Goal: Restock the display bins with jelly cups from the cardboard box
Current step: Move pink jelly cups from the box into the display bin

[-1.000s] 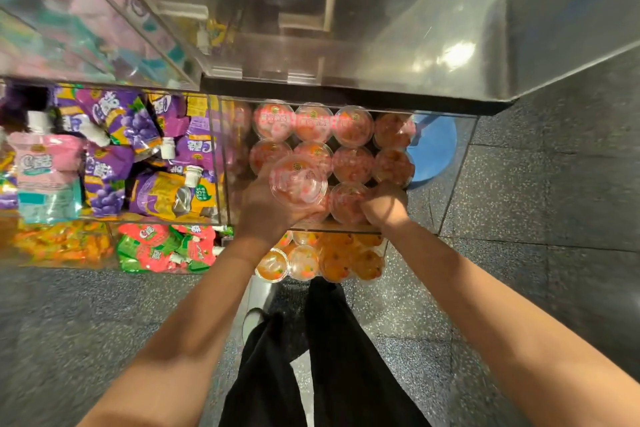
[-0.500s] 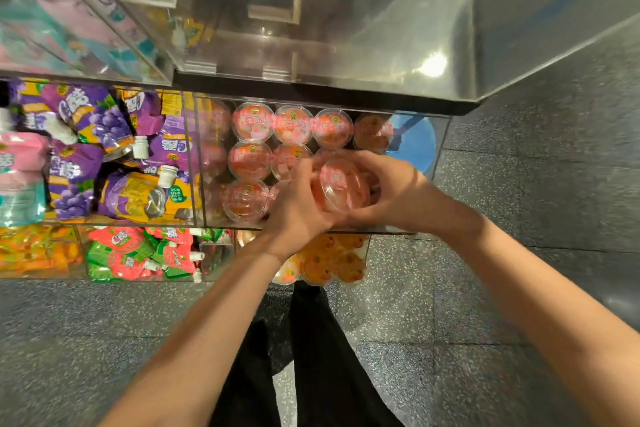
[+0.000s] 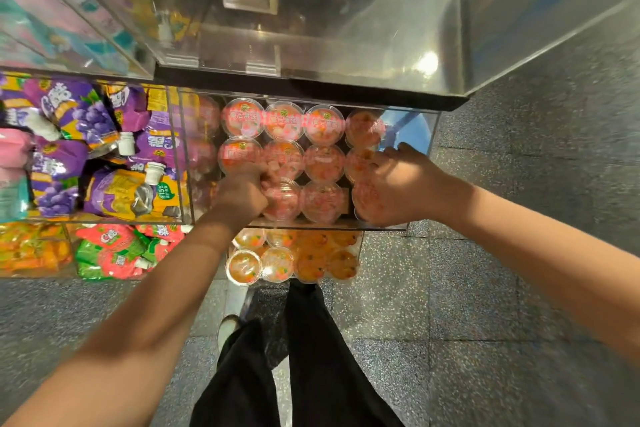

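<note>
Since the hands parted, I log the right grip (image 3: 394, 184) clamped on a jelly cup (image 3: 367, 198) at the bin's (image 3: 420, 128) right column, the left grip (image 3: 242, 194) curled, its hold unclear.

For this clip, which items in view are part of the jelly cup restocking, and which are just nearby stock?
Job:
- pink jelly cups in clear plastic tubs
- clear acrylic display bin
- left hand
- right hand, on the right-hand cups

Nearby:
- purple grape drink pouches
- orange jelly cups below
- red-and-green pouches

Jelly cups (image 3: 322, 161) fill the bin (image 3: 408, 227); upper bin (image 3: 311, 80) overhangs.
</note>
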`<action>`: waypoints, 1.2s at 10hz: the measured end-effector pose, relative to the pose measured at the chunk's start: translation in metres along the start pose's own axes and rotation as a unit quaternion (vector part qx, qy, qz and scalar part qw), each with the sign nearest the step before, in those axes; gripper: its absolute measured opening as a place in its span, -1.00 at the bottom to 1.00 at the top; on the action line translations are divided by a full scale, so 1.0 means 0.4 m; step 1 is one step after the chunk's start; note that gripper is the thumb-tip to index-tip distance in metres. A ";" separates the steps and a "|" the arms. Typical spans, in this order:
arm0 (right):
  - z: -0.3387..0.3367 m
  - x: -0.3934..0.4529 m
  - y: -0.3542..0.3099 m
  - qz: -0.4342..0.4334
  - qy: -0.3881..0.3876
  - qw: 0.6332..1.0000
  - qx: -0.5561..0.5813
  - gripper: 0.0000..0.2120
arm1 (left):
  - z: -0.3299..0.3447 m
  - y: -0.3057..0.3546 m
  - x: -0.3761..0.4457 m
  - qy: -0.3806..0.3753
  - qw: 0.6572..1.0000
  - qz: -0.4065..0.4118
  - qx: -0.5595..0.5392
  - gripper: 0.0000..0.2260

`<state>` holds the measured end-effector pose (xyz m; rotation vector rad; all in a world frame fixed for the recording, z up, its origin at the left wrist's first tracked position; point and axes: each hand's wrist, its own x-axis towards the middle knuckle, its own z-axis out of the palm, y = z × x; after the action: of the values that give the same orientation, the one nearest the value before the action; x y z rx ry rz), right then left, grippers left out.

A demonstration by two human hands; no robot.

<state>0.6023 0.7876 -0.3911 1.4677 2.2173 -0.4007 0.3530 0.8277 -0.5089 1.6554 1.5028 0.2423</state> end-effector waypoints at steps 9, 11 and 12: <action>0.076 0.059 -0.105 0.211 -0.084 0.959 0.169 -0.88 | 0.030 0.146 -0.064 -0.011 0.977 -0.102 0.186 -0.75; -0.104 0.024 -0.214 0.206 -0.018 0.949 0.238 -0.81 | -0.077 0.180 -0.247 0.048 0.996 -0.052 0.058 -0.69; -0.218 0.015 -0.308 0.125 0.018 0.960 0.252 -0.74 | -0.170 0.161 -0.357 0.124 0.988 -0.093 0.007 -0.73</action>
<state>0.4689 0.7851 -0.3200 1.9977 2.0030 -0.9067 0.3187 0.7389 -0.3673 1.5261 1.8372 0.3473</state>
